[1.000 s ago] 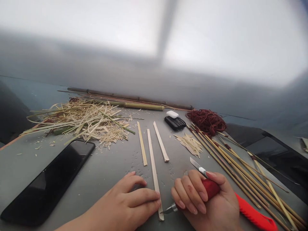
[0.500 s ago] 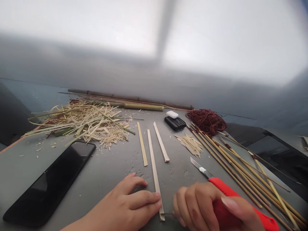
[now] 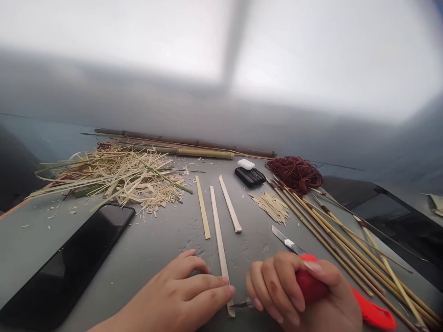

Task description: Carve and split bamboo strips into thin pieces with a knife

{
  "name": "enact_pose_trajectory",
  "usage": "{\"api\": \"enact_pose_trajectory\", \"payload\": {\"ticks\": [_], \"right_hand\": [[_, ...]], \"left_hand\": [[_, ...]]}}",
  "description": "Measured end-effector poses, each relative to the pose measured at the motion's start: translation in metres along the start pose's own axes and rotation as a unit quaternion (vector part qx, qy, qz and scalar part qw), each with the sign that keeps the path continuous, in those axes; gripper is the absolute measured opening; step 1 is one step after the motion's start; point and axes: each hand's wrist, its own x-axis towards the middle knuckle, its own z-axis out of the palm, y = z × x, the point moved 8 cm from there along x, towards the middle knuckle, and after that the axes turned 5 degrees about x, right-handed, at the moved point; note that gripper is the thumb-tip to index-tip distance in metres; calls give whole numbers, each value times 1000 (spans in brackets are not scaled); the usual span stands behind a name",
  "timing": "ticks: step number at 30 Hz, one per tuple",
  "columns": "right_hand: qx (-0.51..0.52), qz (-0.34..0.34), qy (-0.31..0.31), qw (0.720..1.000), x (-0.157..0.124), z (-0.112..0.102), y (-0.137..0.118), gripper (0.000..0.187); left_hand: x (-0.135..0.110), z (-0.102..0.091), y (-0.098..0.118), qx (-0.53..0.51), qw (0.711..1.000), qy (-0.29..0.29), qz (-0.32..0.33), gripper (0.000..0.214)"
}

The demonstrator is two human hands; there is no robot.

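My left hand (image 3: 194, 290) lies low over the table, its fingertips pressing on the near part of a long pale bamboo strip (image 3: 217, 230). Its thumb is hidden. My right hand (image 3: 294, 290) is closed around the rounded dark red handle of a hand tool (image 3: 311, 287). The tool's thin metal tip points left and meets the strip's near end, just below my left fingertips. Behind my right hand lies a knife with a bright red handle (image 3: 375, 313), its blade showing beyond my knuckles. Two shorter bamboo strips (image 3: 202, 207) (image 3: 230, 205) flank the long one.
A phone (image 3: 69, 263) lies at left, below heaped bamboo shavings (image 3: 138, 175). Bamboo poles (image 3: 204, 153) line the back. A black case (image 3: 249, 177) with a white one on top, small slivers (image 3: 272, 207), dark red cord (image 3: 296, 174) and several thin sticks (image 3: 332, 235) occupy the right.
My right hand has rolled and risen slightly, so more of the dark red handle and the metal tip shows. My left hand still presses the strip.
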Motion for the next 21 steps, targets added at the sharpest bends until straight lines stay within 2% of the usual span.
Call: {"api": "enact_pose_trajectory", "payload": {"ticks": [6,14,21], "right_hand": [[20,-10,12,1000,2,0,1,40],[-51,-13,-41,998,-3,11,-2,39],[-5,-6,-24,1000,6,9,3,38]], "left_hand": [[4,-2,3,1,1000,-9,20,43],[8,-9,6,-8,999,26,28,41],[13,-15,8,-2,999,12,41,43]]}}
